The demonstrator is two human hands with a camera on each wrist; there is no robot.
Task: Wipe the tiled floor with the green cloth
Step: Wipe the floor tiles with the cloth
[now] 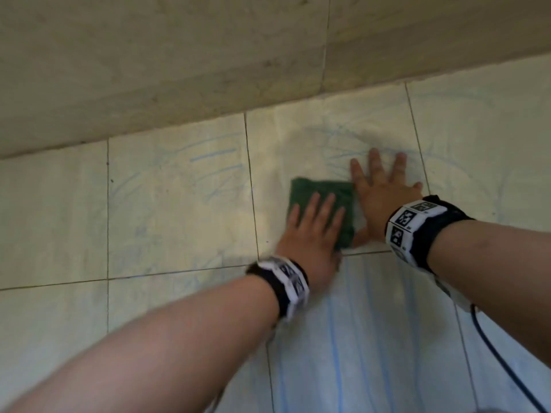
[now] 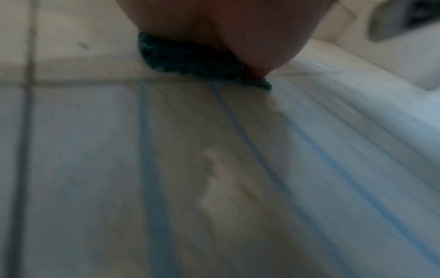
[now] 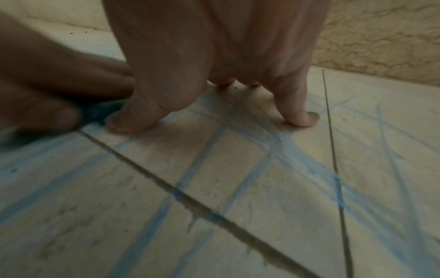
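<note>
down on the tiled floor (image 1: 179, 204), the left hand (image 1: 310, 231) presses flat, fingers straight, on the folded green cloth (image 1: 325, 192). just beside it, the right hand (image 1: 384, 192) rests splayed on the bare tile, fingers spread and holding nothing, among blue scribble marks (image 3: 273, 143) near the wall (image 1: 179, 55).

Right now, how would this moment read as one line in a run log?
wiping | left hand presses green cloth flat | right hand braced on tiled floor | blue marks remain

Plain domestic-looking room corner: chalk-scribbled pale tiled floor (image 1: 179, 204) against a marbled beige wall (image 1: 149, 55).
</note>
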